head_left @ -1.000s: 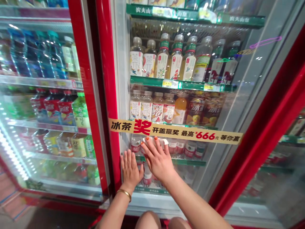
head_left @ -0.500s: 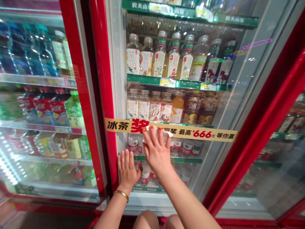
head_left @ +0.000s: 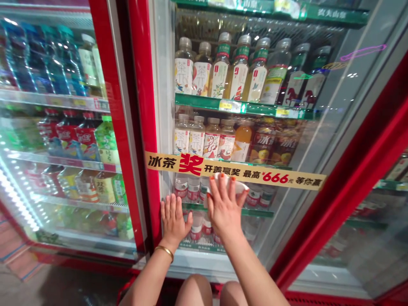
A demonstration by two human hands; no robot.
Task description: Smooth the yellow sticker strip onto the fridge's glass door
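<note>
Our right hand [head_left: 225,208] has slid rightward along the glass door [head_left: 306,140] since a moment ago, pressing a white cloth [head_left: 237,187] flat just under the yellow banner [head_left: 236,171]; we judge the wipe is working across this strip. Its fingers are spread over the cloth. Our left hand [head_left: 174,221] stays open, palm flat on the glass beside the red frame [head_left: 145,127].
</note>
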